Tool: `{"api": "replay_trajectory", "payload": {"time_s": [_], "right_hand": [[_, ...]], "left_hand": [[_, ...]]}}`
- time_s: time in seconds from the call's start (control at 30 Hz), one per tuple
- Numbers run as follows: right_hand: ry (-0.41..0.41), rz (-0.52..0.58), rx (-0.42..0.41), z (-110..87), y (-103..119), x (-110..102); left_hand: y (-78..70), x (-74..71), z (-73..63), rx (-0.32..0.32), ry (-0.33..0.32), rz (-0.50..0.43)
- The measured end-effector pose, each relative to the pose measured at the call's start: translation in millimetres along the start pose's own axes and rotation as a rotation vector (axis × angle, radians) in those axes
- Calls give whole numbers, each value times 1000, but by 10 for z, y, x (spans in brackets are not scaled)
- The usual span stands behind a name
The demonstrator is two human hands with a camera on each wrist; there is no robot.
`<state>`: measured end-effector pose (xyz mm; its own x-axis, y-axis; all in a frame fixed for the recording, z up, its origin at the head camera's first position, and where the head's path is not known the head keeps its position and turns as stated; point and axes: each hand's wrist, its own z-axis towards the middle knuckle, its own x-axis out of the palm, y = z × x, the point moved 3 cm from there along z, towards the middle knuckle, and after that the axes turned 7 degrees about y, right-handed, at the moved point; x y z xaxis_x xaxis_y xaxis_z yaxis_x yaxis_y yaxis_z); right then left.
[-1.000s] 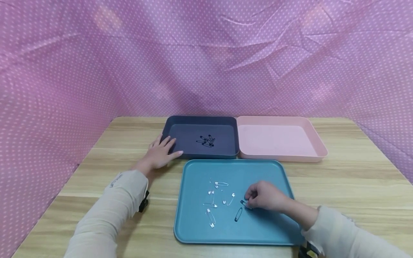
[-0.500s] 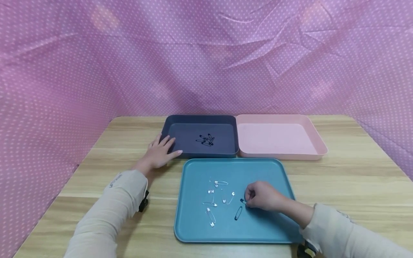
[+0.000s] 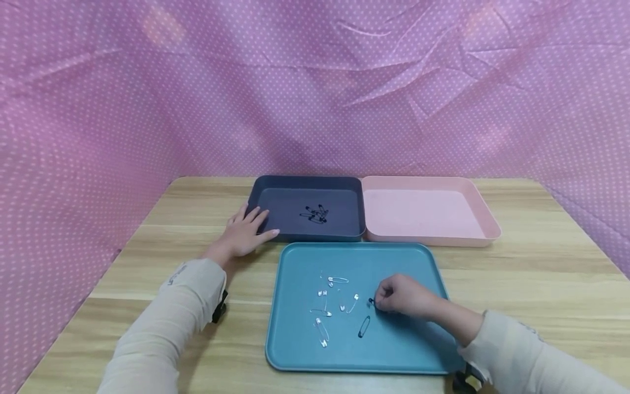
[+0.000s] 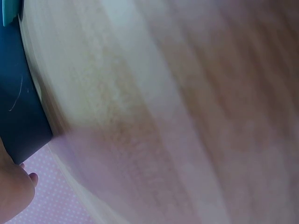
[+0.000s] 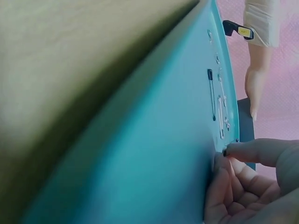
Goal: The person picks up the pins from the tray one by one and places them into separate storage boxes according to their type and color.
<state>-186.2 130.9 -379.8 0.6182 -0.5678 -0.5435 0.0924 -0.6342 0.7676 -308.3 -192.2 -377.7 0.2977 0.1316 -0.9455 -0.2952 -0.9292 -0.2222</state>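
Note:
My right hand (image 3: 404, 296) is low over the blue-green tray (image 3: 394, 353), its thumb and index finger pinching a black safety pin (image 3: 371, 301). The head of that pin pokes out past the fingertips; the rest is hidden by the hand. Just below it another black safety pin (image 3: 364, 326) lies on the tray. Several silver safety pins (image 3: 338, 280) are scattered over the tray's left half. Fingers spread, my left hand (image 3: 241, 235) rests on the near left corner of the dark blue tray (image 3: 339, 238). A small heap of black safety pins (image 3: 315, 214) lies inside that tray.
Beside the dark blue tray, on its right, stands a pink tray (image 3: 433, 241) with a raised rim. All three trays sit close together on a wood-grain table (image 3: 541, 284). A pink dotted cloth (image 3: 315, 98) hangs behind and along the sides.
The black safety pin at my right fingertips has shifted slightly up and now shows only its head, more of it covered by the fingers. My left hand has stayed put.

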Motion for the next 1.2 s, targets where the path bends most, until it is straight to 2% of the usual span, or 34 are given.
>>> {"api": "replay_trajectory", "payload": {"time_s": [0.3,0.63,0.83,1.0,1.2], "right_hand": [[44,155,-9,36,43,-88],[0,283,-21,198,118,-250],[-10,370,-29,322,190,-331],[-30,391,-18,437,261,-389],[-65,386,-42,591,362,-464]], "left_hand": [[13,8,10,0,-2,-1],[11,4,8,1,1,7],[12,13,3,-6,10,-24],[14,13,3,-5,14,-26],[11,1,2,-3,11,-31]]}}
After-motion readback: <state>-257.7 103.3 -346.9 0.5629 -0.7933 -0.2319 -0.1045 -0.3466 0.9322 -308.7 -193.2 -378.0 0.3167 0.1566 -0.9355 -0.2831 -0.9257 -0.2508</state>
